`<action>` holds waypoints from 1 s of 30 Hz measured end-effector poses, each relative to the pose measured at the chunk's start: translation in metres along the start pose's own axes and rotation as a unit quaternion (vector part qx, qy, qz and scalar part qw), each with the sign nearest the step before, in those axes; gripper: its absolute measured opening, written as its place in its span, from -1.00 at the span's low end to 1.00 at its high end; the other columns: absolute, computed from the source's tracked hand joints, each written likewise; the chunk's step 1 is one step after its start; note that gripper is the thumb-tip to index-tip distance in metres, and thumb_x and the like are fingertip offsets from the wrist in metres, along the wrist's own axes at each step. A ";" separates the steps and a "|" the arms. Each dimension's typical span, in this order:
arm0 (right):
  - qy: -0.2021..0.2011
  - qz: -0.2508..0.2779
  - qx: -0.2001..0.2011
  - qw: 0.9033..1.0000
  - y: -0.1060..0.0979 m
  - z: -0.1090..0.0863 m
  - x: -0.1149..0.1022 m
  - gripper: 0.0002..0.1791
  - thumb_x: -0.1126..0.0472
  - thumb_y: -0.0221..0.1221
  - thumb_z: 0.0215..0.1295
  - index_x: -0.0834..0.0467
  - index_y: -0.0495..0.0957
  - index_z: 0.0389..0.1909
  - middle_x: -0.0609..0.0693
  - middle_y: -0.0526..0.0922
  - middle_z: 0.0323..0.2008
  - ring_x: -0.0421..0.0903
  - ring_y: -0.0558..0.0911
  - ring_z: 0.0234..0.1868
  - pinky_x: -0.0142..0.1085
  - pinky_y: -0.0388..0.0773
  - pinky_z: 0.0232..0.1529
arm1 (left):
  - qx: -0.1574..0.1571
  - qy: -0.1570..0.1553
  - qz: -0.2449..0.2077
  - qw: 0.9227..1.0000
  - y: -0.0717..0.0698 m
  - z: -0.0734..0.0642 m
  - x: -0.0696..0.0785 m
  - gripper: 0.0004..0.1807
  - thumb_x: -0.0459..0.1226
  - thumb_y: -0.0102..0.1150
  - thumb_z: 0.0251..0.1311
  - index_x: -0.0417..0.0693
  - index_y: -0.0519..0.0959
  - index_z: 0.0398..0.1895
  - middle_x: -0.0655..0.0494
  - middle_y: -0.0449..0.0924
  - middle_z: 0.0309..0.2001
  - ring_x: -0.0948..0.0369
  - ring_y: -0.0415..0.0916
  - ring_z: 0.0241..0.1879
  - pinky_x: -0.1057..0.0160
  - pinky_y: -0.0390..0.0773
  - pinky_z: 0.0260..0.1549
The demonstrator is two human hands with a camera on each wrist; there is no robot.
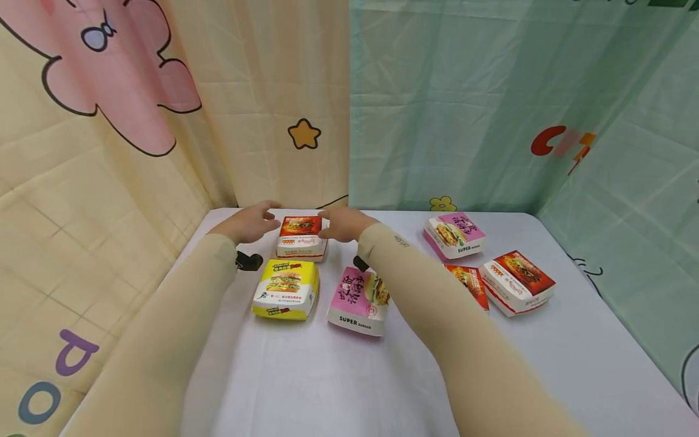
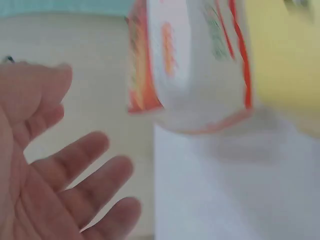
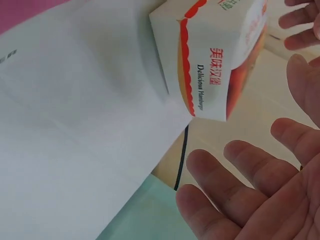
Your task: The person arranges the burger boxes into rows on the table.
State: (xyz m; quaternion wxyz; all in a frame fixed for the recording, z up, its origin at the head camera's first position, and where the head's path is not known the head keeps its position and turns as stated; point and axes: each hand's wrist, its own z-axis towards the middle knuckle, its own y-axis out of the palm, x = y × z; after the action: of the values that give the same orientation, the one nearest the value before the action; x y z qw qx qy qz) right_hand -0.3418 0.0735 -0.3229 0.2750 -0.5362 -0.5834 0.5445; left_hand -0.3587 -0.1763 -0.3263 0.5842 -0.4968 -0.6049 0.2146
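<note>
A red and white burger box [image 1: 301, 241] sits near the far edge of the table, between my two hands. To its left, my left hand [image 1: 251, 222] hovers with loosely spread fingers; the left wrist view shows a gap between those fingers [image 2: 85, 160] and the box [image 2: 200, 65]. My right hand [image 1: 344, 223] is at the box's right, fingers spread, and the right wrist view shows it apart from the box [image 3: 210, 65] too. Nearer me lie a yellow and white burger box [image 1: 286, 290] and a pink burger box [image 1: 355, 300], the latter partly behind my right forearm.
On the right of the white table [image 1: 284, 376] are another pink box [image 1: 454, 235], a red and white box [image 1: 519, 282] and a red-topped box [image 1: 471, 284] partly hidden by my right sleeve. Printed curtains [image 1: 437, 121] enclose the back and sides.
</note>
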 end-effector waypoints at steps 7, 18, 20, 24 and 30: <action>-0.003 0.020 0.009 1.000 -0.018 -0.027 0.006 -0.27 -0.08 0.21 0.55 -0.04 0.26 0.63 0.03 0.37 0.58 0.07 0.41 0.54 0.00 0.36 0.54 | 0.077 0.042 -0.034 0.996 -0.001 -0.022 0.046 -0.28 0.00 0.06 0.56 0.04 0.13 0.67 -0.21 0.30 0.56 -0.22 0.31 0.50 -0.32 0.39 0.41; -0.084 -0.033 -0.015 0.996 -0.018 -0.098 0.034 -0.36 -0.03 0.21 0.55 -0.11 0.35 0.59 -0.04 0.45 0.53 0.04 0.40 0.56 0.02 0.32 0.56 | 0.055 0.125 0.008 0.991 0.040 -0.080 0.111 -0.23 0.08 0.17 0.49 0.05 0.20 0.64 -0.07 0.43 0.50 -0.09 0.42 0.47 -0.23 0.42 0.42; -0.095 -0.032 -0.020 0.995 -0.012 -0.109 0.040 -0.37 0.00 0.23 0.54 -0.12 0.36 0.57 -0.04 0.45 0.53 0.05 0.41 0.56 0.04 0.32 0.56 | 0.053 0.135 0.014 0.989 0.051 -0.092 0.117 -0.23 0.07 0.19 0.48 0.04 0.22 0.63 -0.03 0.42 0.51 -0.06 0.43 0.47 -0.20 0.43 0.42; -0.093 -0.020 -0.037 0.995 0.002 -0.124 0.050 -0.37 0.03 0.26 0.52 -0.13 0.39 0.56 -0.01 0.39 0.57 0.08 0.37 0.58 0.07 0.31 0.56 | 0.045 0.138 0.023 0.989 0.078 -0.110 0.124 -0.22 0.02 0.27 0.43 0.02 0.26 0.62 0.01 0.39 0.54 -0.03 0.38 0.51 -0.17 0.40 0.46; -0.068 0.003 -0.060 0.996 0.019 -0.138 0.062 -0.34 0.02 0.26 0.52 -0.18 0.35 0.58 0.06 0.26 0.63 0.14 0.28 0.63 0.13 0.26 0.58 | 0.022 0.117 0.053 0.991 0.121 -0.123 0.129 -0.21 0.05 0.32 0.39 0.06 0.31 0.60 0.03 0.42 0.50 0.04 0.43 0.46 -0.07 0.50 0.39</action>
State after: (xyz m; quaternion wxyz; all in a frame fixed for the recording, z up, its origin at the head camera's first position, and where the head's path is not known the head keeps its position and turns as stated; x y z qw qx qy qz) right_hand -0.2275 0.1742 -0.3218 0.2005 -0.5150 -0.6307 0.5448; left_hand -0.1805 -0.0559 -0.3366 0.6492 -0.5373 -0.5003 0.1991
